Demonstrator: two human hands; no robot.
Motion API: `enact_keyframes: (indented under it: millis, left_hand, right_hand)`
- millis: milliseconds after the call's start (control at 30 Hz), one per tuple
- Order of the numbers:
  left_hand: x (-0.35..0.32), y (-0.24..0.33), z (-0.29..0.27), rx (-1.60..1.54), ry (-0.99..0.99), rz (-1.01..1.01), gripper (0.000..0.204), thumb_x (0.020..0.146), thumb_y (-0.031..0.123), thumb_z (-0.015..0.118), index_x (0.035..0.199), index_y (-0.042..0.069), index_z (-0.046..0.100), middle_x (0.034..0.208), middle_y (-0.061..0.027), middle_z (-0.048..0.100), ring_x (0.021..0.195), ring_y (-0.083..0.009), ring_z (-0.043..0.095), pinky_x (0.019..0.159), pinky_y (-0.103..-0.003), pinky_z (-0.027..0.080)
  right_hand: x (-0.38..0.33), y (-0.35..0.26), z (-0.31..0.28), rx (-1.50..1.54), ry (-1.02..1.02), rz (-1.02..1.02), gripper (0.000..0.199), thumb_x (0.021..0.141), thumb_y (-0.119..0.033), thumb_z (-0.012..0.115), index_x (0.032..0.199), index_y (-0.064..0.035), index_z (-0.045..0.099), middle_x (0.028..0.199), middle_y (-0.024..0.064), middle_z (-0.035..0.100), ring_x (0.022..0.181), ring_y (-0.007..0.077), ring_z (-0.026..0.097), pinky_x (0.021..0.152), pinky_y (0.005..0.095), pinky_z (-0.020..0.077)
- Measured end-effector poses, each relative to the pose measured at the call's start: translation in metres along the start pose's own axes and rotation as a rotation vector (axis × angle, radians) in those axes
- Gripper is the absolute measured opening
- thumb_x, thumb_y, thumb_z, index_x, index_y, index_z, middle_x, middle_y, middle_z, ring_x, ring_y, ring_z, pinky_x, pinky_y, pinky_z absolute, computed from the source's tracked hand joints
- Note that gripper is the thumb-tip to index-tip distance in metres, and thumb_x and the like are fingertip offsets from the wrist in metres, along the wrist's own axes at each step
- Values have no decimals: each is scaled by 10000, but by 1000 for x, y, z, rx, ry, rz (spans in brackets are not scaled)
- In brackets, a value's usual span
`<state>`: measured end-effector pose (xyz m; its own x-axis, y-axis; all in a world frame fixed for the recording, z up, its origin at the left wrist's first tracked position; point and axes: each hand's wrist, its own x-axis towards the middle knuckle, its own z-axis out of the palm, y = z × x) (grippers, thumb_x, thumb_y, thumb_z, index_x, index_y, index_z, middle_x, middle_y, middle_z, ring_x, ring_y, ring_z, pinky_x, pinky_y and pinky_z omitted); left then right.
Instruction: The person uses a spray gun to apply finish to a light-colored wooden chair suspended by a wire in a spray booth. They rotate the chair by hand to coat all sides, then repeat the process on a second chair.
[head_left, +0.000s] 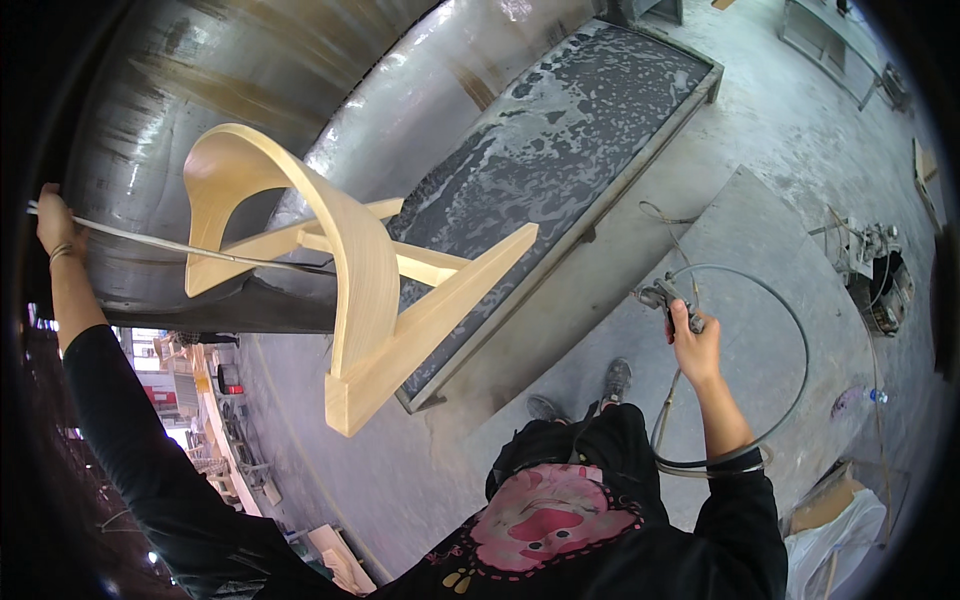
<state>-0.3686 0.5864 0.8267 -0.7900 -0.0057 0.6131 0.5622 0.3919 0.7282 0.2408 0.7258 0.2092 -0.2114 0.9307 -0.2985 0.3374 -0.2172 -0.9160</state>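
My left hand, raised at the far left, is closed round the end of a thin pale metal rod. The rod runs right to a pale wooden chair frame, which hangs tilted in the air. Curved backrest and straight legs of the frame show bare, light wood grain. How the rod meets the frame cannot be made out fully. On the right, my right hand grips a metal spray gun by its handle, apart from the frame. A grey hose loops from the gun around my forearm.
Behind the frame stands a curved metal wall. A long trough of dark, foamy water runs below it. Equipment with hoses sits at the right; a box with plastic sheeting is lower right. A metal table stands far right.
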Motion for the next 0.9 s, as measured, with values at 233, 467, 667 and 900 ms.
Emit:
enact_keyframes:
  millis: [233,467,667,900]
  left_hand:
    - [-35,17,21,246,378,69,1067,847,631,552,1534,-146,302,1637,-317,248,1496,-435,274,1207,-525,254]
    - [-30,23,35,334,512,187,1309,793,759,559,1567,-175,67,1598,-473,63,1526,-546,86,1221,-581,191]
    - [-47,24,45,367,562,215,1398,754,874,547,1542,-198,119,1562,-484,142,1506,-546,140,1181,-622,233]
    - [-54,30,47,469,626,187,1454,590,984,616,1388,-202,354,1387,-408,397,1367,-476,366,1116,-605,330]
  right_hand:
    - [-25,-15,-36,21,7,-42,588,1038,-494,598,705,-12,651,596,5,573,550,96,514,531,283,401]
    - [-126,-66,-122,624,-38,-413,1092,854,-905,421,1170,100,705,644,83,611,478,127,500,424,266,363]
    - [-124,-57,-112,799,-85,-333,1091,852,-906,397,1037,120,718,635,106,624,493,156,549,434,286,424]
    - [-37,-12,-21,83,-11,-63,395,1014,-413,661,991,-30,754,784,98,708,747,167,669,674,317,505]
